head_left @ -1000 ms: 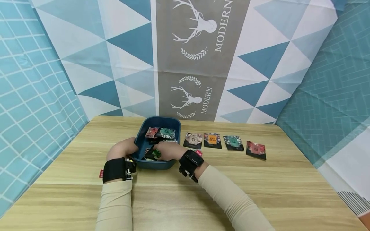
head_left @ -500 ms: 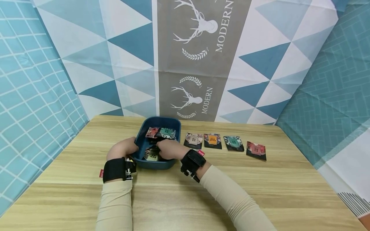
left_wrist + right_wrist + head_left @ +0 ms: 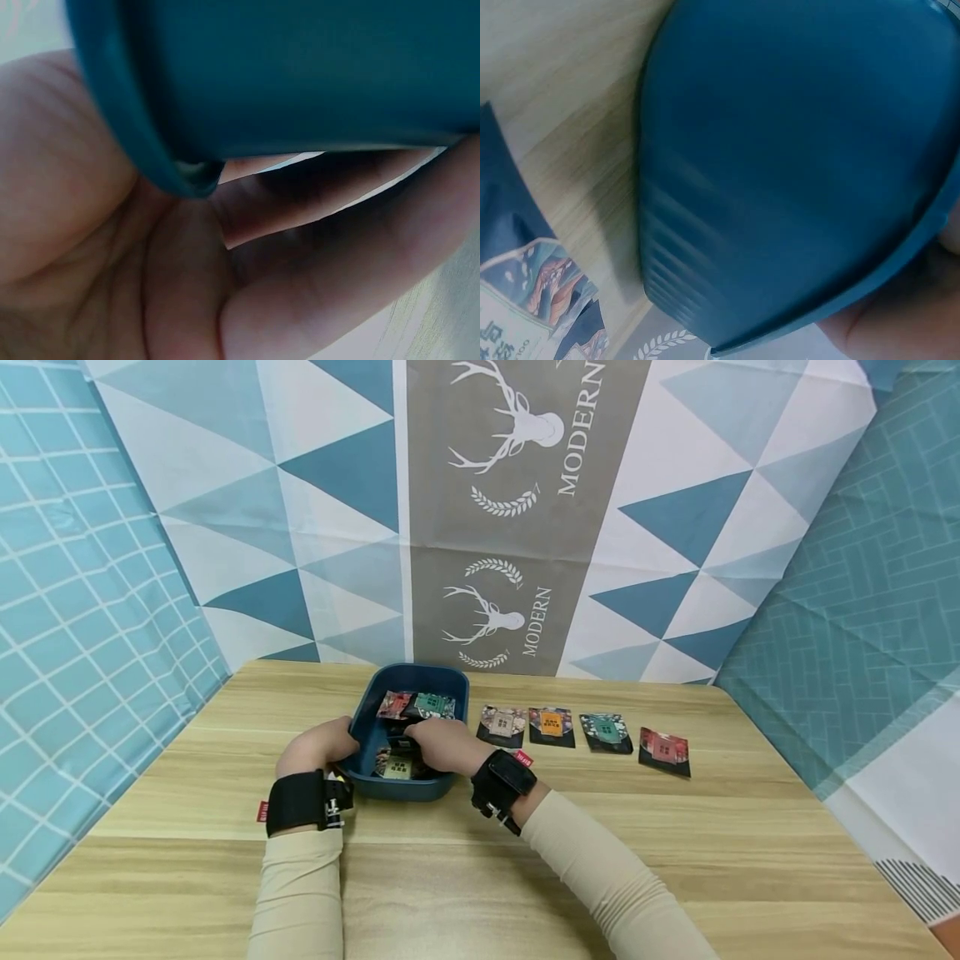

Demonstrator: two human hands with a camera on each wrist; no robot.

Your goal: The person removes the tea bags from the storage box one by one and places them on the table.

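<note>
My left hand (image 3: 318,745) grips the left wall of a dark blue plastic bin (image 3: 438,788). In the left wrist view the thumb and curled fingers (image 3: 337,307) go round the bin's rim. My right hand (image 3: 446,745) reaches over the bin's right side into it, fingers curled down at a black packet (image 3: 403,742) with a small white print. The fingertips are mostly hidden. Also inside the bin lie a packet with a yellow-green label (image 3: 397,766), a red packet (image 3: 393,703) and a green-labelled packet (image 3: 433,705).
Right of the bin, a row of flat packets lies on the wooden table (image 3: 600,860): beige (image 3: 502,723), orange (image 3: 552,725), green (image 3: 607,731) and red (image 3: 665,749). A patterned cloth (image 3: 337,527) hangs behind the table.
In the bin, my right hand has shifted slightly up and right. The packet with the yellow-green label now lies face up beneath it, and a black packet shows at the fingers. The left hand stays put.
</note>
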